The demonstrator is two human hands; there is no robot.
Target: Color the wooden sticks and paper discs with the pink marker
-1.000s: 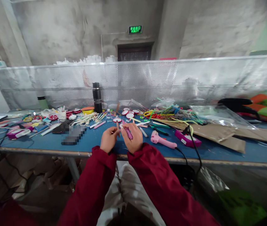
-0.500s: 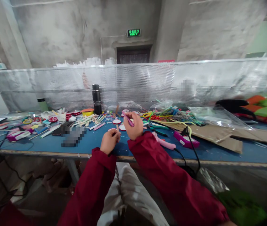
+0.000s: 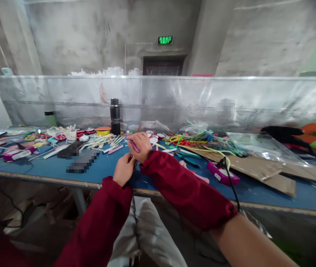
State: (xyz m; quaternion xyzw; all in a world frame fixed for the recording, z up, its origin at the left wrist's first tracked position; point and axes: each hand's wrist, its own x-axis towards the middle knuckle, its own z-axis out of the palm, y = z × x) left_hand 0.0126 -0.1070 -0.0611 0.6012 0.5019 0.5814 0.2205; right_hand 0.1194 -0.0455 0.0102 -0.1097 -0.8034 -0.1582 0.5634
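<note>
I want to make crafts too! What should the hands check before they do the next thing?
1. Right hand grips the purple stick: ok.
2. Left hand holding anything: cannot tell, fingers curl away.
3. Right sleeve off the pink tool: not ok, it lies over it.
4. Black cord away from the sleeve: not ok, it runs close beside.
5. Black bottle upright, apart from both hands: ok.

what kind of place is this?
Probably a craft-assembly workshop: blue worktable strewn with coloured wires, perforated metal divider, bare concrete walls. The right hand holds a pink pen.
</note>
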